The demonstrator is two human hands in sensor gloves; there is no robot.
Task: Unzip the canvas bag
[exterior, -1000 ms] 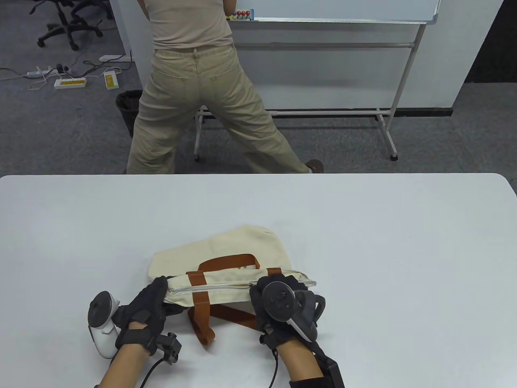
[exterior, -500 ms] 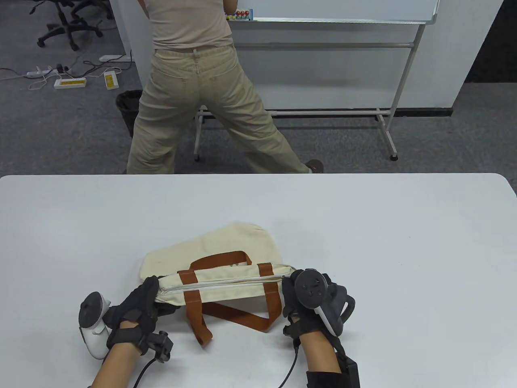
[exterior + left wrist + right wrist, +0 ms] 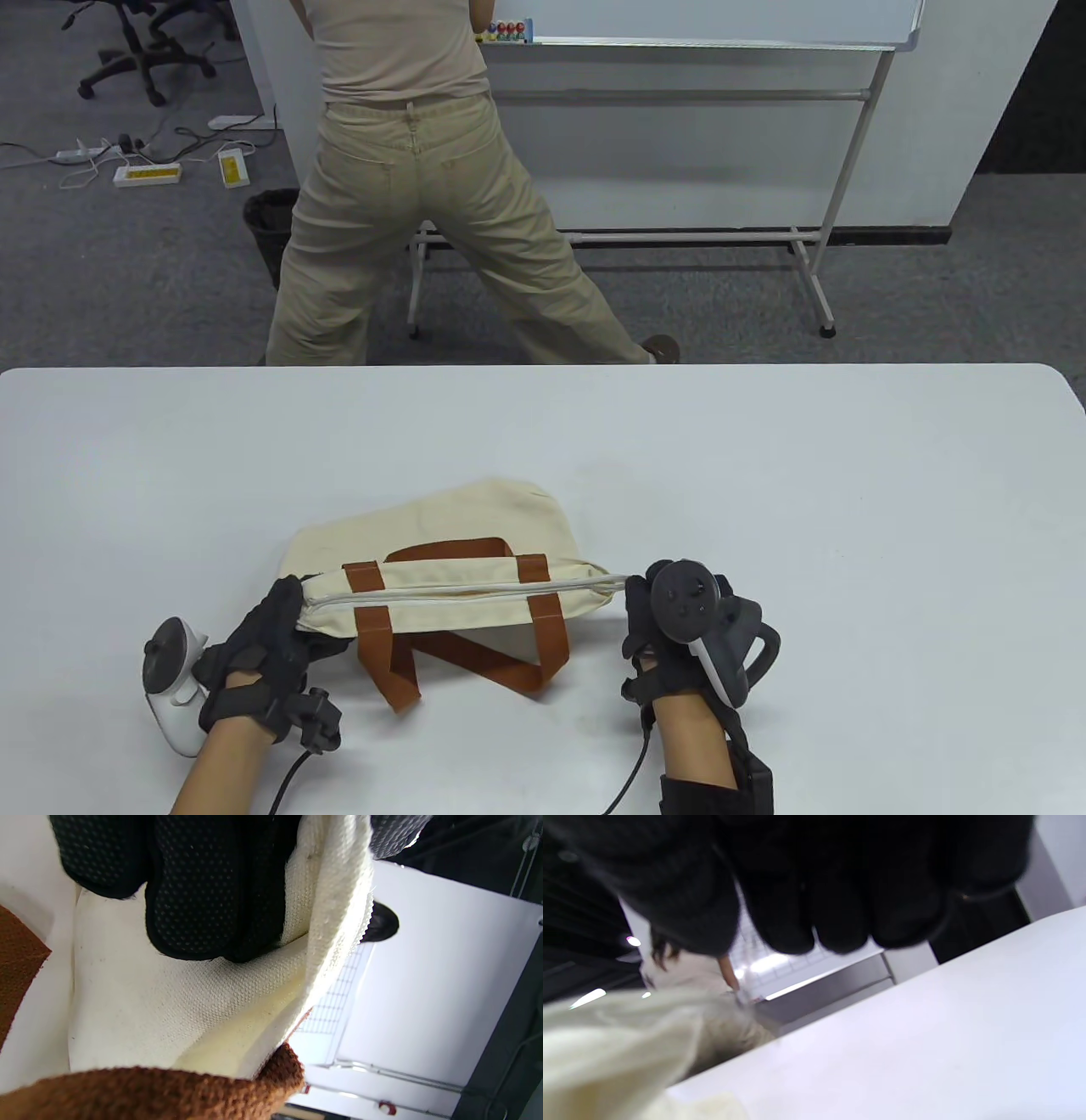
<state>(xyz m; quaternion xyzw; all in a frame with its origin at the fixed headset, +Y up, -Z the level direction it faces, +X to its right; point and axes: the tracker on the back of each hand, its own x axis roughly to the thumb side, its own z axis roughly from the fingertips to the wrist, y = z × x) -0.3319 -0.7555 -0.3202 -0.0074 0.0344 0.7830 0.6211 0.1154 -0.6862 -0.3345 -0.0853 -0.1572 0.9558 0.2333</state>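
Observation:
The cream canvas bag [image 3: 441,526] with brown handles [image 3: 373,645] lies on its side near the table's front edge. Its zipper [image 3: 467,592] runs along the top edge, facing me. My left hand [image 3: 288,611] grips the bag's left end; in the left wrist view my fingers [image 3: 203,891] press into the canvas [image 3: 169,1005]. My right hand [image 3: 636,594] is at the zipper's right end, where the bag's tip is stretched toward it. Its fingers [image 3: 840,899] are curled shut, and the pull is hidden under them. The bag's blurred edge [image 3: 606,1052] shows at the lower left.
The white table [image 3: 764,509] stretches wide to the right and behind the bag. A person in beige clothes [image 3: 416,212] stands beyond the far edge, facing a whiteboard on a stand [image 3: 704,93].
My right hand has moved right along the zipper, from its middle to past the bag's right end. My left hand and the bag's left end have shifted left. The bag is stretched longer.

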